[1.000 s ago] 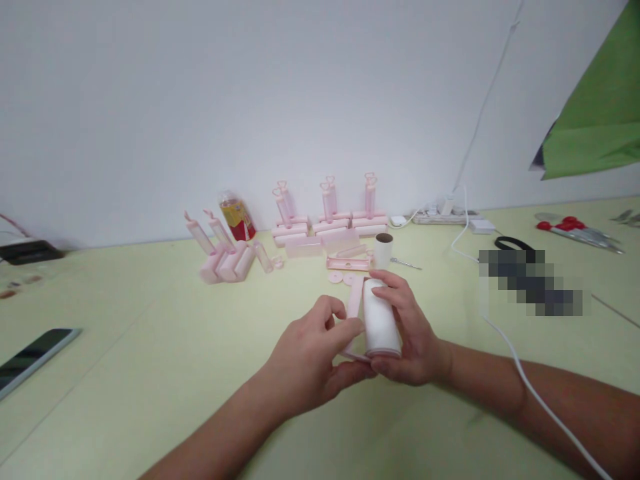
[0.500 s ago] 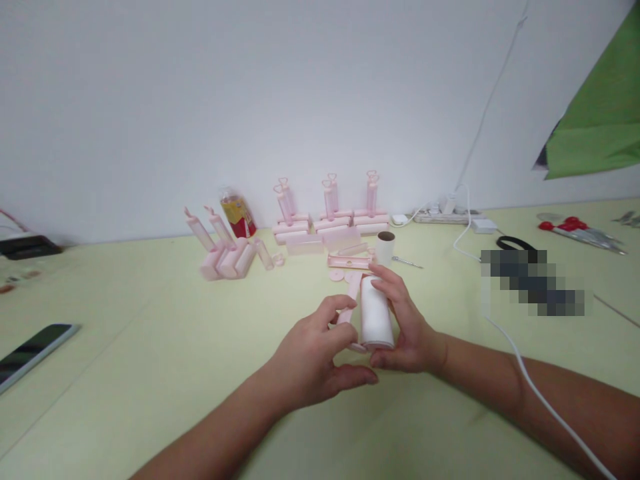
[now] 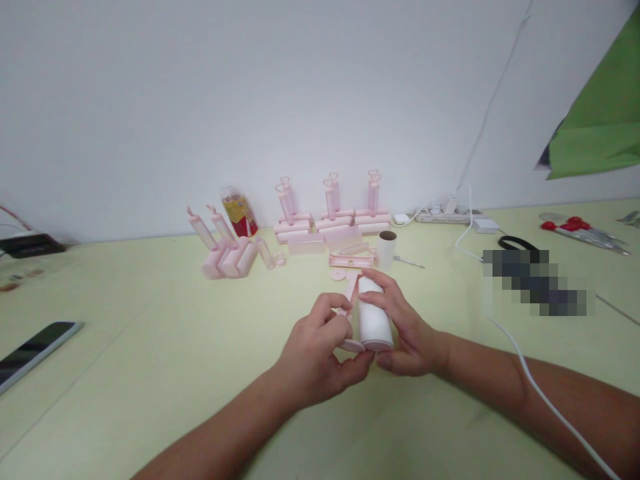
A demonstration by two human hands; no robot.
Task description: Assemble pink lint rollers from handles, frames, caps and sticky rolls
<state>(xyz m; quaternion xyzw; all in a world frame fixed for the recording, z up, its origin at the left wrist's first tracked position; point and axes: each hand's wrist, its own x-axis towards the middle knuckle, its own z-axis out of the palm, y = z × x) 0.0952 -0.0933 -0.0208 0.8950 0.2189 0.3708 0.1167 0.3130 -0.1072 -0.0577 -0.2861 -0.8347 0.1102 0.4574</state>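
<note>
Here, the right hand [image 3: 414, 339] holds the roll [image 3: 374, 325] and the left hand [image 3: 314, 341] the pink case [image 3: 353, 346]; soft, steady grips should work best.

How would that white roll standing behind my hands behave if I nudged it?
The roll might tip, standing on end and taller than wide. It's probably light, as its open top looks hollow. On its side, it could roll easily, being round.

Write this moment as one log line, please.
left hand: holding pink frame | right hand: holding white roll | beyond hands: upright white tube, pink disc
</note>
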